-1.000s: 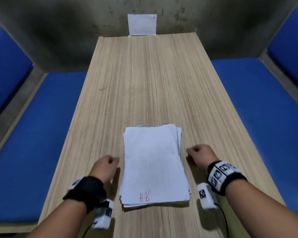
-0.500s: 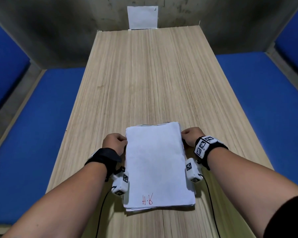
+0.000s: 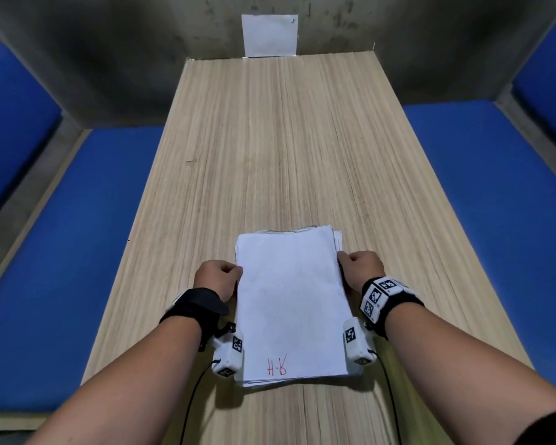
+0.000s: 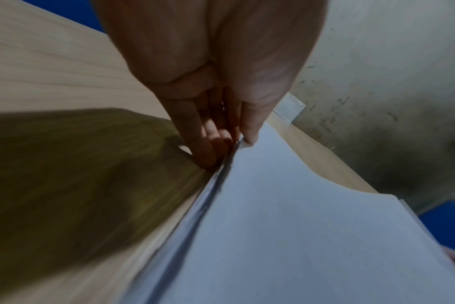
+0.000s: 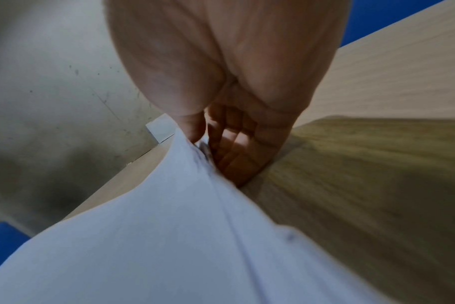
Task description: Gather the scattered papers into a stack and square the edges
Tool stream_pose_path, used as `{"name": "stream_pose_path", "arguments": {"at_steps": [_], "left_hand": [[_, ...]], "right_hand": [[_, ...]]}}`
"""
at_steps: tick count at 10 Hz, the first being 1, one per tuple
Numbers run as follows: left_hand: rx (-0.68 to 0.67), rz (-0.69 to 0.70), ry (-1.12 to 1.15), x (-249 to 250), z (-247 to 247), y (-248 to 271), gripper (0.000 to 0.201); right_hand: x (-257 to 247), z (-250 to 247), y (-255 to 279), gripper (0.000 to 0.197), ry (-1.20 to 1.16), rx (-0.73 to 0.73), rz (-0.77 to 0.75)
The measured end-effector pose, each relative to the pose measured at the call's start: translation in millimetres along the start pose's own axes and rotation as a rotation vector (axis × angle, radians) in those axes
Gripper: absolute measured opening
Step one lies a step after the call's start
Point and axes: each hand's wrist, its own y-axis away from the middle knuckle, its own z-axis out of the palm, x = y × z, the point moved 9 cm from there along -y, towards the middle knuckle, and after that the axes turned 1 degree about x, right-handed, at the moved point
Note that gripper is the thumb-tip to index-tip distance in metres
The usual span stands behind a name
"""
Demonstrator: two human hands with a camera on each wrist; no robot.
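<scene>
Papers already gathered: one stack lying flat on the near end of the tabletop, red "H.K" mark at its near edge. Squaring step in hand, by the look of it. Left hand clamped on the stack's left long edge, thumb on the top sheet and fingers tucked down beside and under the edge. Right hand mirroring on the right long edge, thumb over, fingers curled beneath, that edge bowed upward in the right wrist view. Not square yet: a few sheets peeking out along the far edge and far right corner, slight fanning at the near edge too. Next, probably: lift the stack upright between both hands, loosen the pinch a touch, tap an edge on the tabletop so stray sheets drop level. Calls for an even hold on both sides, or sheets may slip.
</scene>
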Motion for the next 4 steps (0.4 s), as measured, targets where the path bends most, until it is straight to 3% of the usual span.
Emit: {"name": "stream_pose_path", "arguments": {"at_steps": [2, 3, 4], "left_hand": [[0.064, 0.039, -0.002, 2, 1, 7, 0.019], [0.037, 0.024, 0.108, 1, 1, 9, 0.014], [0.101, 0.002, 0.051, -21, -22, 24, 0.031]], "right_hand": [[-3, 8, 15, 0.042, 0.024, 0.044, -0.063], [-4, 6, 16, 0.042, 0.031, 0.031, -0.098], [14, -6, 20, 0.047, 0.154, 0.043, -0.111]]}}
